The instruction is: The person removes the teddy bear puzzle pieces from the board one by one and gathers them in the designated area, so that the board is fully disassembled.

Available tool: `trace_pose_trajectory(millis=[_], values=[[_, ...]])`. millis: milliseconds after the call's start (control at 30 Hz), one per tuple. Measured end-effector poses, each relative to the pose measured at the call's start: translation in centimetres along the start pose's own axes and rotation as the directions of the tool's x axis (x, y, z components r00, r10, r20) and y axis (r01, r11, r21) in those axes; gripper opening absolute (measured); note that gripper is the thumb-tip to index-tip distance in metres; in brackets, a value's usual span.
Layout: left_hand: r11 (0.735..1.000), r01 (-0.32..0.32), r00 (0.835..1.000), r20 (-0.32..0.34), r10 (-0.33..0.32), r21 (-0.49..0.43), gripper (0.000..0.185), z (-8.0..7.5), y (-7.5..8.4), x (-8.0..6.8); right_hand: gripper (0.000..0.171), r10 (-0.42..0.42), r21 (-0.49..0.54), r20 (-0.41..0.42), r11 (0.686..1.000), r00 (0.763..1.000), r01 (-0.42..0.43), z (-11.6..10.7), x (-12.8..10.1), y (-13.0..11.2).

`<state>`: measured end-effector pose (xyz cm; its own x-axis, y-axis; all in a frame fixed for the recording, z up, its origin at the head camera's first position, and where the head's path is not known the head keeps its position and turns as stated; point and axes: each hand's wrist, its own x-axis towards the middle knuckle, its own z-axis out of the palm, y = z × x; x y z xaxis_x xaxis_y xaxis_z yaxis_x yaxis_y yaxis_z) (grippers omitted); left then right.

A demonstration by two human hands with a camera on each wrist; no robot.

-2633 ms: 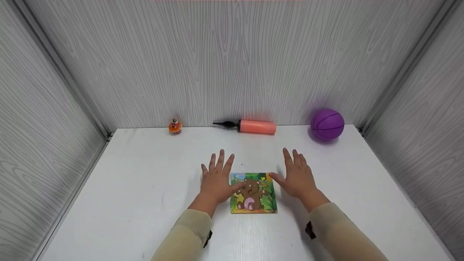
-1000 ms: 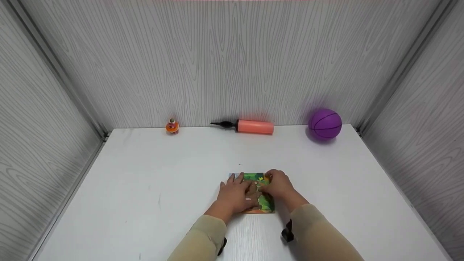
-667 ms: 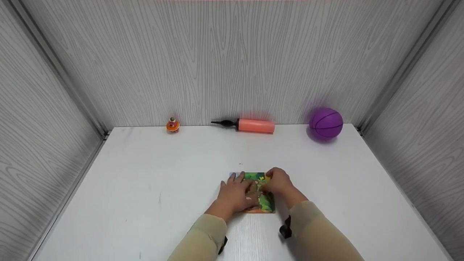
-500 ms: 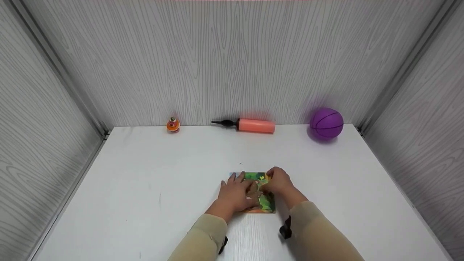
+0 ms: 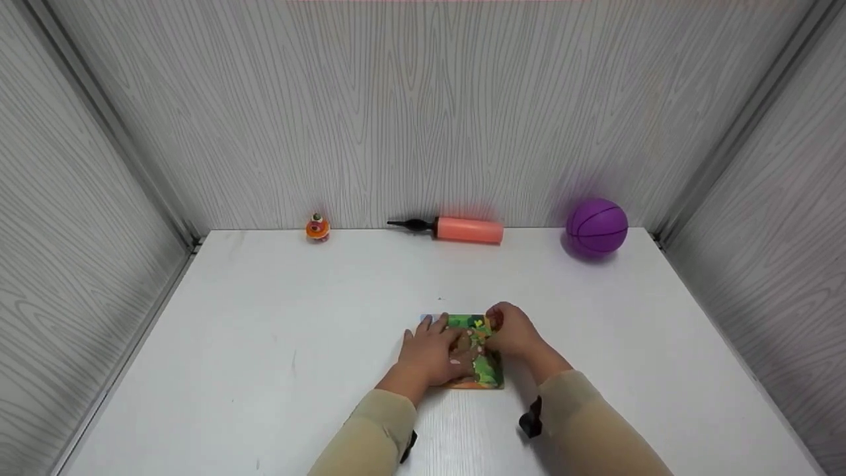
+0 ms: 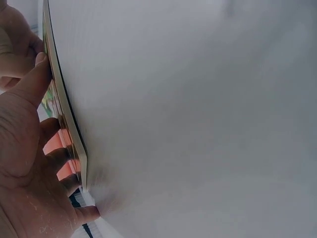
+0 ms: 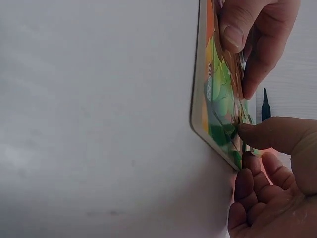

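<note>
Puzzle board [image 5: 481, 370] lies flat at the near middle of the white surface [image 5: 264, 317]. The left hand [image 5: 429, 354] presses on it with fingers spread straight; the right hand [image 5: 512, 334] has fingers curled, pinching a puzzle piece [image 5: 477, 338].

Head view: high, facing forward and down, takes in the whole white surface [image 5: 264, 317] to the back wall. Left wrist view: very close, skimming the surface, sighting along the puzzle board [image 6: 63, 116] edge. Right wrist view: equally close, low, from the opposite side. All three share the board [image 7: 213, 106]; both wrist views catch fingers of both hands.
</note>
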<state>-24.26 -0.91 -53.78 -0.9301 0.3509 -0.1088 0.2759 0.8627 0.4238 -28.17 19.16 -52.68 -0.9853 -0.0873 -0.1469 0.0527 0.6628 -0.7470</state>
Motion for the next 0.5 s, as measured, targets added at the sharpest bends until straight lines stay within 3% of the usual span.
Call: trace_pose_trajectory(millis=[167, 500], values=[[1.0, -0.001, 1.0, -0.003, 0.001, 0.014, 0.077, 0.0, -0.1, 0.0, 0.054, 0.005, 0.016, 0.013, 1.0, 1.0, -0.005, -0.1, 0.1, 0.0], [1.0, -0.004, 1.0, 0.003, 0.004, 0.008, 0.073, -0.2, 0.1, -0.2, 0.044, -0.019, 0.018, 0.002, 1.0, 1.0, 0.018, -1.2, 0.4, 0.5]])
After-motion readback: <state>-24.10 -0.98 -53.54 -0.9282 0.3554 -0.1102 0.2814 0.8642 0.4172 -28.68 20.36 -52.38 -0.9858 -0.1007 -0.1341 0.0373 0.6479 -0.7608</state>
